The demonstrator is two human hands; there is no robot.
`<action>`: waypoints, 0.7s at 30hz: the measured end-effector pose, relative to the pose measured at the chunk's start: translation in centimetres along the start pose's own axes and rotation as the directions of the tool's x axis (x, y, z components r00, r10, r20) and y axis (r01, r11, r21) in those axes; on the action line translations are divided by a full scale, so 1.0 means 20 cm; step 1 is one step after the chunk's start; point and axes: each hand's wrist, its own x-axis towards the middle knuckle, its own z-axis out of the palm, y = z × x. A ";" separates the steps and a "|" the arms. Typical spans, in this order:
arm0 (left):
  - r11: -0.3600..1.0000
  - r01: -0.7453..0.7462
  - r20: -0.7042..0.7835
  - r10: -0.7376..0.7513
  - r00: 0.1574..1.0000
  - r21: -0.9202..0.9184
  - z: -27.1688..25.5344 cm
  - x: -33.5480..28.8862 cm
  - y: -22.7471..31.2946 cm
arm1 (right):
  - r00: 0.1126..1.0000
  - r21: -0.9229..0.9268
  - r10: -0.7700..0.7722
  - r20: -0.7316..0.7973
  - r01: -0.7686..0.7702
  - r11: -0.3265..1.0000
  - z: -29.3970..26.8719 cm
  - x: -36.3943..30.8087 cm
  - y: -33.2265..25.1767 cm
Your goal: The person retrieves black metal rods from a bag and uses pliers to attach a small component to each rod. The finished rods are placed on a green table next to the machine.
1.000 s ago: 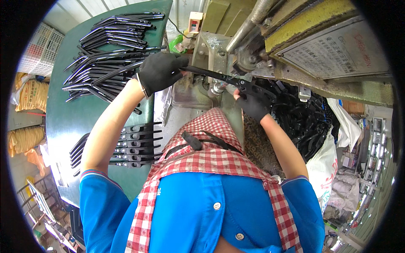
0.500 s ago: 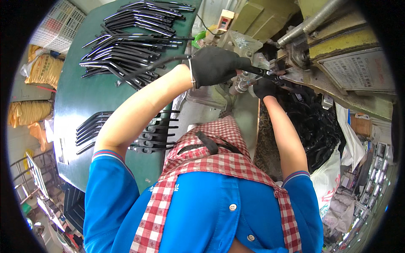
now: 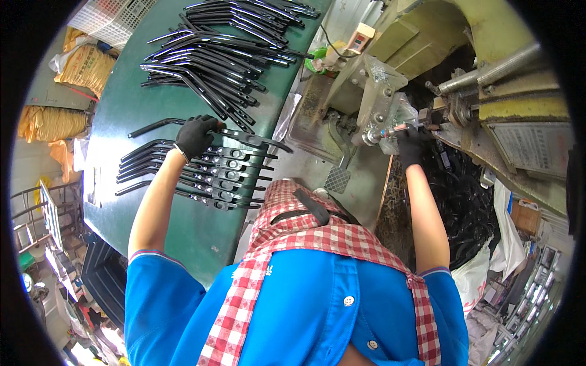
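Over the green table, my left hand [image 3: 196, 136], in a black glove, is closed round a glossy black bent rod [image 3: 157, 126]. A flat black piece with a round boss lies along the rod's right part. Just below it on the table lie several like rods [image 3: 210, 174], side by side in a row. My right hand [image 3: 412, 146], also black-gloved, is beside the silver and red fitting [image 3: 384, 132] of the yellow-green machine. Its fingers blend into the dark parts behind, and what they touch is hidden.
More black rods [image 3: 207, 67] are heaped on the far part of the table [image 3: 122, 79]. A pile of black parts [image 3: 461, 195] lies right of my right forearm. A treadle pedal [image 3: 337, 180] is below the machine [image 3: 519, 110]. A white crate [image 3: 113, 24] stands far left.
My left hand has moved from the machine leftward to the table, carrying the rod to the row. My right hand has stayed near the machine fitting. The view has shifted a little.
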 end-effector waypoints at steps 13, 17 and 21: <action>0.964 0.259 -0.253 -0.267 0.930 -0.065 0.19 -0.20 0.17 | 0.970 0.652 0.058 0.235 -0.202 0.731 -0.27 -0.25 -0.79; 0.959 0.278 -0.326 -0.281 0.903 -0.055 0.12 0.05 -0.13 | 0.937 0.674 0.081 0.340 -0.303 0.674 -0.26 -0.23 -0.66; 0.819 0.406 -0.434 -0.564 0.703 -0.406 0.41 0.35 -0.82 | 1.000 0.655 0.030 -0.003 -0.020 0.755 -0.19 -0.35 -0.81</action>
